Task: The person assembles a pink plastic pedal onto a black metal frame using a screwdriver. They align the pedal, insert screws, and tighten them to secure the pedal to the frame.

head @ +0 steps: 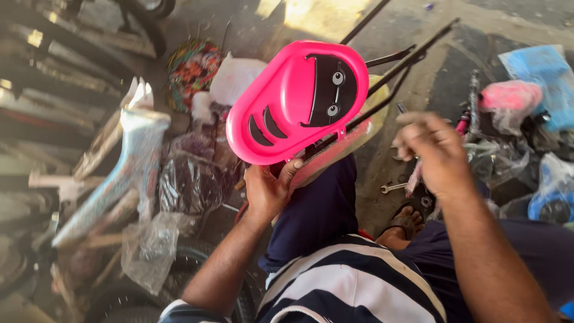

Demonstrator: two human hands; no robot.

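Note:
My left hand [267, 190] grips the lower edge of a pink plastic oval seat part [298, 98] with a black insert and two screw heads; it is held up in front of me, tilted. Black metal rods [399, 70] run from behind it up to the right. My right hand [431, 148] hovers in the air to the right of the seat, fingers loosely curled; I cannot make out anything in it. My knee in dark blue trousers [315, 209] is below the seat.
A plastic-wrapped light blue bicycle frame [128, 161] and a tyre [179, 269] lie at left. A spanner [391, 188] lies on the concrete floor near my sandalled foot [405, 222]. Wrapped pink and blue parts [526, 101] are piled at right.

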